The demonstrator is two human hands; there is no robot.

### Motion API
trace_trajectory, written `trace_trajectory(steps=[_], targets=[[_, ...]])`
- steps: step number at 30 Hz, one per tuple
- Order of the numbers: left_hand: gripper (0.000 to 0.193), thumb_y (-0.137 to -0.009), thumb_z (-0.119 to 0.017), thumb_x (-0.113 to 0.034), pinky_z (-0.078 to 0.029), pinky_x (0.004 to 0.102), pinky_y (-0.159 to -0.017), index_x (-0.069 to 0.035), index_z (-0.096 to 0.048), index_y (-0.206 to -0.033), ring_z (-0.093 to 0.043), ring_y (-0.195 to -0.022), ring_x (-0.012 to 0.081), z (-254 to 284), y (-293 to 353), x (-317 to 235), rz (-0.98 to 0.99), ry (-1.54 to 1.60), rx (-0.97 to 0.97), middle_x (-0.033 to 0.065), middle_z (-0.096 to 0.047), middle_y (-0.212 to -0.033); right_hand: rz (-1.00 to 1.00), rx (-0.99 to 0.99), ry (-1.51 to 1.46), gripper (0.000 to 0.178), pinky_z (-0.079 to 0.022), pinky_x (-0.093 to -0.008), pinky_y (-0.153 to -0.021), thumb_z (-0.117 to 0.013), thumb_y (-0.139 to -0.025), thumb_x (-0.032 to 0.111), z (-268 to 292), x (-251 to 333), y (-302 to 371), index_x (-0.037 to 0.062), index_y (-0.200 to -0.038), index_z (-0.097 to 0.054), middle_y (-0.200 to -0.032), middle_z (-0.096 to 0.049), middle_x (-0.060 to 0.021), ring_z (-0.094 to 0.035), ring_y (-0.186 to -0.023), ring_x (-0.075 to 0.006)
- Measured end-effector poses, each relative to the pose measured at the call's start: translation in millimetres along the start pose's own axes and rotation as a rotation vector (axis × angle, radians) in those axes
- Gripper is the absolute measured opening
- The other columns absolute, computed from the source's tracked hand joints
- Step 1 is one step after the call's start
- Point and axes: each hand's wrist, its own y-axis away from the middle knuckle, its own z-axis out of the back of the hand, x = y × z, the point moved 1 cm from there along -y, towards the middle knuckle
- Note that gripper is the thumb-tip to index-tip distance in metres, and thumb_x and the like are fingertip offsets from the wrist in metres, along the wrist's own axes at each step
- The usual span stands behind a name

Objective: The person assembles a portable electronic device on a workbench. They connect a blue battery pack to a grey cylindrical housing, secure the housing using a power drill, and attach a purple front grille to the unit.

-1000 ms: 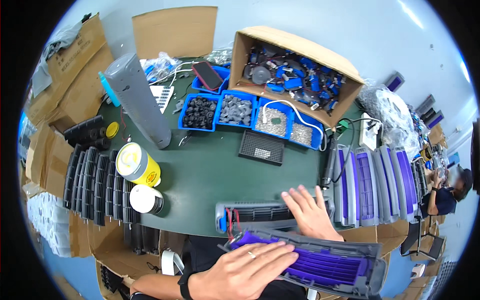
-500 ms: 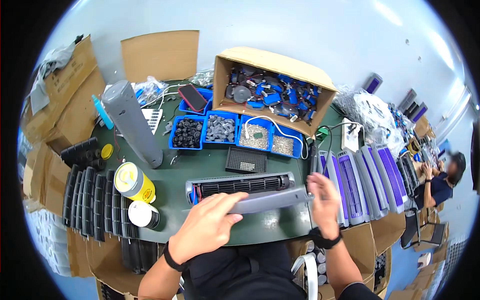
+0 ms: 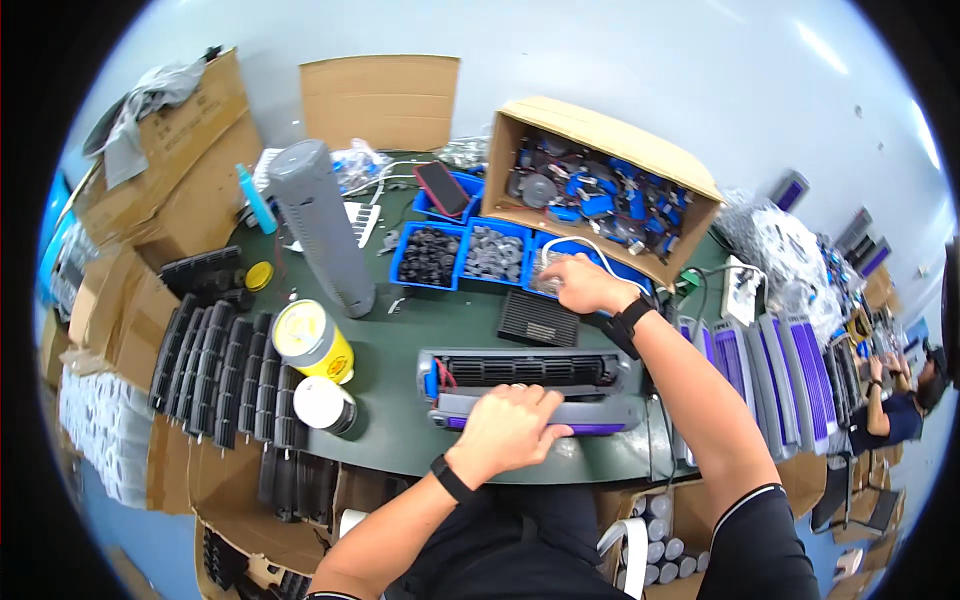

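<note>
On the table in front of me lies a long grey tower-fan housing (image 3: 430, 375) with a black slotted impeller (image 3: 520, 371) inside and blue and red bits at its left end. Along its near side is a grey cover with a purple strip (image 3: 600, 424). My left hand (image 3: 510, 428) is closed over the cover, fingers on top and thumb at the front. My right hand (image 3: 592, 284) reaches into a blue bin (image 3: 532, 270) of small metal parts, its fingers bent together. What its fingertips hold is hidden. Beside that hand sits a small black grid tray (image 3: 538, 318).
Blue bins with black parts (image 3: 430, 256) and grey parts (image 3: 494, 254) stand left of my right hand. Behind is a carton of motors (image 3: 600, 190). A grey column (image 3: 322, 230), a yellow canister (image 3: 314, 342) and a white-lidded can (image 3: 325, 406) stand left. Purple-grey fan covers (image 3: 770, 385) line the right.
My right hand has left the cover's right end and moved forward into the metal-parts bin. The cover now rests against the housing, purple showing, under my left hand. The whole view has shifted.
</note>
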Motion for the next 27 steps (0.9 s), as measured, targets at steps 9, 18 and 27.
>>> trace_trajectory(steps=[9,18,27], targets=[[0.041,-0.091,-0.075,-0.043,-0.054,0.0418,-0.075,-0.007,-0.071,-0.11,-0.071,-0.081,0.0295,-4,0,-2,-0.008,0.007,0.001,0.0103,-0.069,-0.087,-0.014,-0.616,-0.328,0.022,-0.059,-0.0396,-0.081,-0.071,-0.089,0.004,27,8,59,0.0015,-0.108,-0.079,-0.1,-0.078,-0.0184,-0.075,-0.083,-0.0342],[0.044,-0.088,-0.077,-0.047,-0.053,0.0406,-0.072,-0.009,-0.071,-0.109,-0.069,-0.078,0.0281,-2,-7,-3,0.02,-0.048,0.04,0.0078,-0.068,-0.086,-0.176,-0.82,-0.642,0.019,-0.058,-0.0309,-0.081,-0.074,-0.086,-0.014,-47,62,266,-0.0011,-0.099,-0.076,-0.098,-0.077,-0.0123,-0.074,-0.09,-0.0213],[0.045,-0.088,-0.077,-0.047,-0.053,0.0403,-0.075,-0.009,-0.072,-0.111,-0.069,-0.078,0.0287,-2,-7,-2,0.022,-0.059,0.012,0.008,-0.068,-0.085,-0.151,-0.773,-0.235,0.022,-0.058,-0.0342,-0.075,-0.073,-0.083,-0.016,-42,75,256,0.0007,-0.097,-0.075,-0.094,-0.076,-0.0137,-0.074,-0.085,-0.0279]])
